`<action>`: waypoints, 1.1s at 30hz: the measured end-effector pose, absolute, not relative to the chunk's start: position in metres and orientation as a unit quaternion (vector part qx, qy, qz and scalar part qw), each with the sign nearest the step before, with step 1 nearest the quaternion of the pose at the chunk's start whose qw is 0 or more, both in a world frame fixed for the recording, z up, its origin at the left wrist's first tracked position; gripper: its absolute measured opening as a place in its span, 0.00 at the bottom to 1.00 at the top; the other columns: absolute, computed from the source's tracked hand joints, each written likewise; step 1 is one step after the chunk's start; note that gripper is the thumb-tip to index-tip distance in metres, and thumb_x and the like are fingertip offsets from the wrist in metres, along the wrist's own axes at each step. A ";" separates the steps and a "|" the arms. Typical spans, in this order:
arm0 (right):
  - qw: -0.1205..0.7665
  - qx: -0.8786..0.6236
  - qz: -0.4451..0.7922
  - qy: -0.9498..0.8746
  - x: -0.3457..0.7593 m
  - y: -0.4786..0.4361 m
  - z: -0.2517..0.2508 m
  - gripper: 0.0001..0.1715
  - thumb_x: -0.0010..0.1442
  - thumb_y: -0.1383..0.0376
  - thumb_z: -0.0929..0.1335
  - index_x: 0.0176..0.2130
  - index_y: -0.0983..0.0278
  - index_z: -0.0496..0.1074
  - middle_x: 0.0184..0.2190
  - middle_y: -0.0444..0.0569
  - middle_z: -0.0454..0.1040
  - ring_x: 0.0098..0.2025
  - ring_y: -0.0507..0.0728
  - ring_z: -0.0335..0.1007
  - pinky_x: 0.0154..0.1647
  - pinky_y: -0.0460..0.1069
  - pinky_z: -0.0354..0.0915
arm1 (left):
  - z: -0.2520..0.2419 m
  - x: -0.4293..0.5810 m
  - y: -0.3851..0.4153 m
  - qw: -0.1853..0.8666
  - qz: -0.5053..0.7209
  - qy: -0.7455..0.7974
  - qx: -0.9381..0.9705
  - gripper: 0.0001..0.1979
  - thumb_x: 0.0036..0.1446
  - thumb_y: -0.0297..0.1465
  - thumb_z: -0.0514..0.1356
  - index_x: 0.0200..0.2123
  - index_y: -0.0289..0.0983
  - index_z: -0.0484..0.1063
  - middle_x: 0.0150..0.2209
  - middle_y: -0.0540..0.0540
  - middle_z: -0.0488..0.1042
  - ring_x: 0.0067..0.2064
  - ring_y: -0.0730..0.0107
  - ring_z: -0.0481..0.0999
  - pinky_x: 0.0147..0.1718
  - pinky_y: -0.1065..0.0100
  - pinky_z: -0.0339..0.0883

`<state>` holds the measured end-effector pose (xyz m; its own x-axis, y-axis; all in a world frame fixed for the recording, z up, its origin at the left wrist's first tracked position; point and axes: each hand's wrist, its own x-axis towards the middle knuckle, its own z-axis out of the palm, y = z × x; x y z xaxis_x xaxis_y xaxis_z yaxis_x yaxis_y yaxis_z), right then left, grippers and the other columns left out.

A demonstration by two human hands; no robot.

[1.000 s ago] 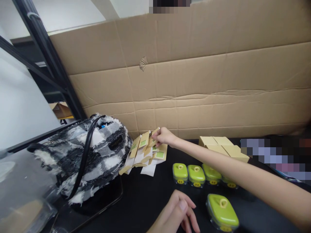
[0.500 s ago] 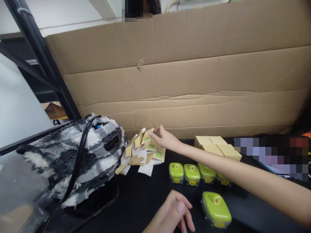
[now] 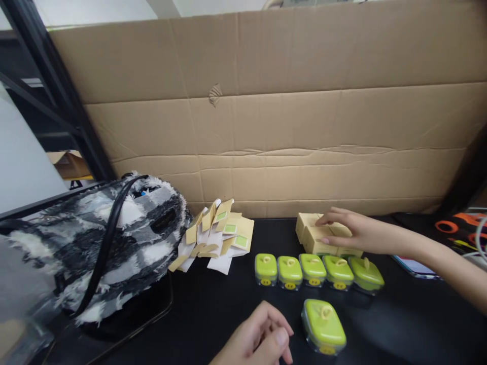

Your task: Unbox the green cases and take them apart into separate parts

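Note:
My right hand (image 3: pixel 359 232) lies with fingers stretched flat over the top of a cluster of small tan cardboard boxes (image 3: pixel 310 234) at the foot of the cardboard wall, and it grips nothing. My left hand (image 3: pixel 255 337) rests on the black table (image 3: pixel 213 314) near the front edge, with fingers curled in and thumb against them and nothing visible inside. Just right of it stands a single clear tub with a green lid (image 3: pixel 323 325). A row of several smaller green-lidded tubs (image 3: pixel 289 270) stands in front of the tan boxes.
A heap of flat tan and white carton blanks (image 3: pixel 216 233) lies left of the tubs. A furry black-and-white bag (image 3: pixel 95 243) fills the left side. A tall cardboard sheet (image 3: pixel 289 126) walls off the back. A phone (image 3: pixel 416 267) lies at the right.
My right hand left the heap of carton blanks and swung right onto the tan boxes. My left hand curled in more tightly. The view shifted slightly to the right.

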<state>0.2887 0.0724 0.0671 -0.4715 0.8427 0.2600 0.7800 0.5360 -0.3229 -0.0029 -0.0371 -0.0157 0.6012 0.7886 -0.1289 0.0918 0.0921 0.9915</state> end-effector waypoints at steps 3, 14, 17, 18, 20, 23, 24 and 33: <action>0.189 -0.491 0.052 -0.849 0.292 0.082 0.061 0.24 0.60 0.52 0.64 0.49 0.64 0.70 0.48 0.57 0.73 0.52 0.64 0.68 0.53 0.59 0.63 | -0.015 -0.004 -0.037 0.640 0.263 0.360 0.626 0.28 0.52 0.57 0.55 0.36 0.35 0.64 0.28 0.50 0.67 0.28 0.75 0.61 0.30 0.70 0.53; 0.098 -0.559 0.035 -0.822 0.264 0.125 0.064 0.13 0.65 0.60 0.65 0.46 0.64 0.70 0.45 0.49 0.74 0.41 0.56 0.73 0.42 0.55 0.70 | -0.013 -0.004 -0.036 0.632 0.258 0.356 0.638 0.28 0.52 0.56 0.56 0.36 0.35 0.65 0.28 0.50 0.67 0.29 0.73 0.61 0.31 0.70 0.55; 0.080 -0.575 0.024 -0.814 0.257 0.130 0.064 0.15 0.65 0.59 0.65 0.48 0.64 0.69 0.45 0.49 0.73 0.41 0.56 0.73 0.42 0.55 0.70 | -0.011 -0.004 -0.036 0.620 0.251 0.361 0.651 0.25 0.53 0.54 0.56 0.36 0.35 0.64 0.28 0.50 0.67 0.29 0.74 0.61 0.30 0.70 0.55; 0.071 -0.574 0.025 -0.816 0.256 0.131 0.064 0.15 0.65 0.59 0.65 0.48 0.64 0.69 0.46 0.50 0.73 0.42 0.56 0.73 0.42 0.55 0.70 | -0.011 -0.004 -0.036 0.615 0.247 0.363 0.655 0.24 0.53 0.52 0.57 0.36 0.36 0.64 0.28 0.50 0.67 0.29 0.73 0.61 0.30 0.70 0.55; 0.049 -0.564 0.033 -0.824 0.256 0.131 0.065 0.14 0.64 0.60 0.65 0.47 0.64 0.70 0.45 0.49 0.73 0.41 0.56 0.73 0.42 0.55 0.70 | -0.011 -0.004 -0.036 0.610 0.243 0.363 0.661 0.21 0.54 0.49 0.57 0.36 0.36 0.64 0.29 0.50 0.67 0.29 0.73 0.61 0.31 0.70 0.55; 0.046 -0.557 0.028 -0.829 0.255 0.131 0.063 0.14 0.64 0.60 0.66 0.48 0.63 0.70 0.46 0.50 0.73 0.42 0.56 0.73 0.42 0.55 0.70 | -0.008 -0.004 -0.037 0.606 0.245 0.364 0.663 0.17 0.56 0.45 0.57 0.36 0.36 0.64 0.29 0.50 0.67 0.30 0.73 0.62 0.32 0.70 0.56; 0.056 -0.560 0.017 -0.827 0.253 0.130 0.061 0.14 0.64 0.60 0.66 0.48 0.63 0.70 0.47 0.50 0.73 0.43 0.56 0.73 0.43 0.55 0.70 | -0.007 -0.004 -0.038 0.606 0.245 0.366 0.662 0.16 0.56 0.44 0.57 0.36 0.36 0.64 0.29 0.50 0.67 0.30 0.73 0.62 0.32 0.70 0.57; 0.209 -0.496 -0.068 -0.840 0.224 0.112 0.051 0.17 0.63 0.57 0.66 0.48 0.64 0.70 0.47 0.51 0.73 0.47 0.59 0.71 0.48 0.60 0.65 | -0.011 -0.001 -0.039 0.614 0.278 0.360 0.645 0.17 0.55 0.44 0.58 0.36 0.35 0.64 0.29 0.50 0.65 0.30 0.73 0.63 0.32 0.68 0.58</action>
<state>0.2242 0.1116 0.0514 -0.4208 0.8046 0.4189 0.8618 0.4988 -0.0922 -0.0012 -0.0388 -0.0107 0.5873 0.8050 -0.0837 0.1231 0.0134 0.9923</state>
